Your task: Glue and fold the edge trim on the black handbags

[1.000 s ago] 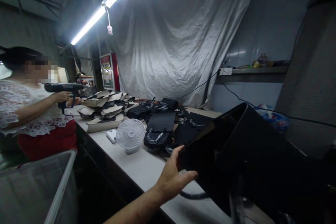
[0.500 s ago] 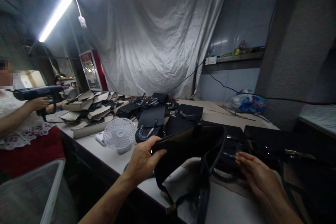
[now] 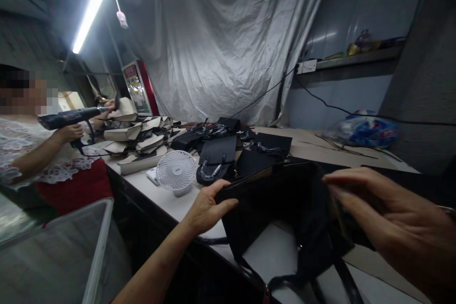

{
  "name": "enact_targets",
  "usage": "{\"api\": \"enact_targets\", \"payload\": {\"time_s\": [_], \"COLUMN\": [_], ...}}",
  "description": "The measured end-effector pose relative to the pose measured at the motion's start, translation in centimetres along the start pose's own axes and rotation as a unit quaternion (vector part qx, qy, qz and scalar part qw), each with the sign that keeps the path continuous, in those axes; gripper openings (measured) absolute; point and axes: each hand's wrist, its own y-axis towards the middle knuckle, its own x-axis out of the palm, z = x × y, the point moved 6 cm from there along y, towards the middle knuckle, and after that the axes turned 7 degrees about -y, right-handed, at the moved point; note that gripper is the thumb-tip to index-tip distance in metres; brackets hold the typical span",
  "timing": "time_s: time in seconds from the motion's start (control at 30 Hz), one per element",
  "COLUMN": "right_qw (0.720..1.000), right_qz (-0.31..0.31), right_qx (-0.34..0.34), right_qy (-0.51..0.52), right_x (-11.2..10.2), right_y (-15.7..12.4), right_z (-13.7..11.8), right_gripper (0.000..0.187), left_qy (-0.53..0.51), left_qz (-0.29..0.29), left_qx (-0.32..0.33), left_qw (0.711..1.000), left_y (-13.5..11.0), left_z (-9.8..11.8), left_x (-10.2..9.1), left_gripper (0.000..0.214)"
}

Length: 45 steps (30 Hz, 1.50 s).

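Note:
My left hand is closed on the left edge of a black handbag, thumb on the near side. The bag is tilted with its dark mouth spread toward me, and straps hang below it. At the bag's right edge is my right hand, its fingers pinched together against the dark material. Whether it grips the edge itself or something small there is hidden. A pale surface shows beneath the bag's upper panel.
Beyond the bag, a white fan stands before a pile of black handbags. Cream-and-black bag pieces lie at left. A co-worker holds a heat gun. A pale bin is at lower left.
My right hand has come nearer and up to the bag's right edge. My left hand keeps its hold. The view has turned left, and the co-worker's far hand is raised before the heat gun.

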Motion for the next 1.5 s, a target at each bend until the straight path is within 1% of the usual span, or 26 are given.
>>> {"api": "enact_targets", "payload": {"time_s": [0.07,0.1,0.17,0.23,0.3,0.43,0.57,0.67,0.8,0.93,1.13,1.23,1.5], "right_qw": [0.992,0.984,0.967,0.953,0.942,0.927,0.923,0.920,0.929,0.933,0.935,0.935,0.942], "right_qz": [-0.055,-0.085,-0.144,-0.194,-0.234,-0.281,-0.288,-0.287,-0.247,-0.228,-0.239,-0.246,-0.250], "right_qx": [-0.110,-0.152,-0.201,-0.216,-0.215,-0.214,-0.223,-0.239,-0.246,-0.250,-0.228,-0.217,-0.147], "right_qy": [-0.015,-0.026,-0.054,-0.083,-0.107,-0.126,-0.123,-0.116,-0.120,-0.123,-0.128,-0.137,-0.167], "right_x": [1.7,2.8,5.0,6.9,8.2,9.5,9.7,9.7,9.8,10.4,10.9,10.9,10.5], "right_y": [1.6,2.4,3.7,4.8,5.6,6.6,7.3,7.5,8.0,8.2,8.3,8.3,8.1], "right_z": [-3.7,-4.7,-5.5,-5.0,-4.2,-3.2,-2.9,-2.9,-3.2,-3.5,-3.4,-3.2,-2.5], "right_gripper": [0.022,0.021,0.019,0.018,0.015,0.010,0.011,0.021,0.021,0.020,0.021,0.019,0.015], "left_qy": [-0.014,-0.019,-0.014,0.009,0.041,0.093,0.090,0.079,0.075,0.078,0.072,0.070,0.071], "left_qz": [0.001,-0.002,0.000,0.006,0.020,0.047,0.042,0.045,0.029,0.018,0.026,0.027,0.032], "left_qx": [-0.004,-0.004,0.001,0.013,0.034,0.074,0.075,0.071,0.046,0.046,0.045,0.040,0.041], "left_qw": [1.000,1.000,1.000,1.000,0.998,0.992,0.992,0.993,0.996,0.996,0.996,0.996,0.996], "left_y": [0.1,0.1,0.1,0.0,-0.1,0.1,0.2,0.2,0.1,0.1,0.1,0.0,0.1], "left_z": [-0.4,-0.3,0.0,0.4,0.8,1.2,1.0,0.9,0.8,1.1,0.9,0.8,0.9], "left_x": [-0.1,-0.1,-0.2,-0.2,-0.3,-0.7,-0.7,-0.7,-0.4,-0.2,-0.3,-0.3,-0.4], "left_gripper": [0.026,0.027,0.027,0.027,0.024,0.020,0.020,0.020,0.023,0.025,0.023,0.023,0.023]}}
